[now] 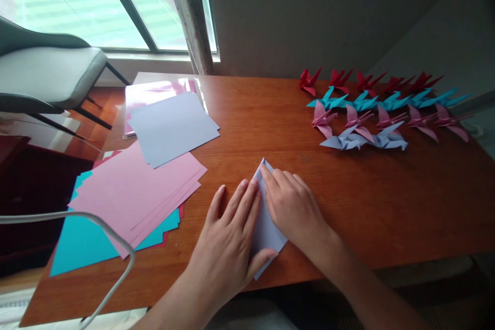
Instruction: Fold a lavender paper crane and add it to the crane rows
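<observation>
A folded piece of pale lavender origami paper (267, 227), long and pointed at its far end, lies on the table near the front edge. My left hand (234, 234) rests flat over its left side, fingers stretched out and the thumb across the lower part. At the far tip, my right hand (292, 201) presses the paper with its index finger, the other fingers curled in. Part of the paper is hidden beneath both hands.
Rows of red cranes (365, 82), blue cranes (392, 100), pink cranes (389, 118) and lavender cranes (365, 139) stand at the back right. On the left lie lavender sheets (176, 129), pink sheets (139, 191) and blue sheets (85, 245). A white cable (116, 234) curves in front of them.
</observation>
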{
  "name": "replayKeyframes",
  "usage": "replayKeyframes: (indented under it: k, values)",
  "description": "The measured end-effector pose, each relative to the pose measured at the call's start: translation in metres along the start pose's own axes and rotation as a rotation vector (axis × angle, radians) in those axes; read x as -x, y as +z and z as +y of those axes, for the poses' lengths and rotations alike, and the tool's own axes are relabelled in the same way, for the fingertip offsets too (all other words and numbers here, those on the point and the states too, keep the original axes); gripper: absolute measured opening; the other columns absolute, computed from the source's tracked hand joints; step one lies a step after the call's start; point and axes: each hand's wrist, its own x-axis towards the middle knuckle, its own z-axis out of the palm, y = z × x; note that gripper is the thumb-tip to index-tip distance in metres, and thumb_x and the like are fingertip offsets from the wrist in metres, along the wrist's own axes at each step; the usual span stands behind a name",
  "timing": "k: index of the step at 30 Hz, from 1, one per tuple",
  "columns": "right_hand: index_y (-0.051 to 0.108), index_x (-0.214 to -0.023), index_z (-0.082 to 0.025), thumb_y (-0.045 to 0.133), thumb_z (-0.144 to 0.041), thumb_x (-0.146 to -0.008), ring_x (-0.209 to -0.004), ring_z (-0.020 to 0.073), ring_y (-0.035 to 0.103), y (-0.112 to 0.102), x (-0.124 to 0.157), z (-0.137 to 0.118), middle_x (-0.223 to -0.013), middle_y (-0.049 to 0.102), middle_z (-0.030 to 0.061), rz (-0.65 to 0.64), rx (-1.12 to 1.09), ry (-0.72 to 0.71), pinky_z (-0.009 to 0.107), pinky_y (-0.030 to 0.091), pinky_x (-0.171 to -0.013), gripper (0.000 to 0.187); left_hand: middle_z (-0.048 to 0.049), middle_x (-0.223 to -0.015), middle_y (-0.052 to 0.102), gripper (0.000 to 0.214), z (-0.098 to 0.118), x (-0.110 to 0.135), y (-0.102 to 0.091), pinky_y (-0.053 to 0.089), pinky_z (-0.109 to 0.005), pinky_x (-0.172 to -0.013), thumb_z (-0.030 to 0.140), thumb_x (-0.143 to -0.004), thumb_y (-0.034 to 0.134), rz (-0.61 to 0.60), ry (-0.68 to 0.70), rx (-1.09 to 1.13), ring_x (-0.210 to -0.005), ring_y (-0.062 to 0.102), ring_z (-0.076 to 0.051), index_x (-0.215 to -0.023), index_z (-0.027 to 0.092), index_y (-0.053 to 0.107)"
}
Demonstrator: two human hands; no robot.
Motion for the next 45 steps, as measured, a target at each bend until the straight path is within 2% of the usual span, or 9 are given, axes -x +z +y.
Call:
replayKeyframes:
  k: [14,45]
  values:
    - [0.045,-0.146,-0.005,0.042,-0.015,-0.1,-0.092,0.0252,0.065,-0.001,-0.008,-0.003,-0.109,0.071,0.0166,-0.044,0.013,0.051,0.039,0.051,-0.079,0.047,-0.0166,-0.16,0.035,0.085,0.003,-0.004,-0.002,0.003,-0.046,-0.125,0.069,-0.093,0.041,0.04,-0.035,-0.005,-0.149,0.033,-0.033,-0.151,0.006,0.044]
    - [0.048,-0.146,-0.006,0.046,-0.018,-0.1,-0.092,0.0264,0.067,-0.004,-0.01,-0.004,-0.111,0.072,0.0158,-0.074,0.033,0.06,0.038,0.052,-0.081,0.048,-0.015,-0.163,0.03,0.087,0.006,-0.005,-0.002,0.006,-0.05,-0.124,0.071,-0.095,0.033,-0.006,-0.064,-0.022,-0.151,0.028,-0.035,-0.153,0.007,0.039]
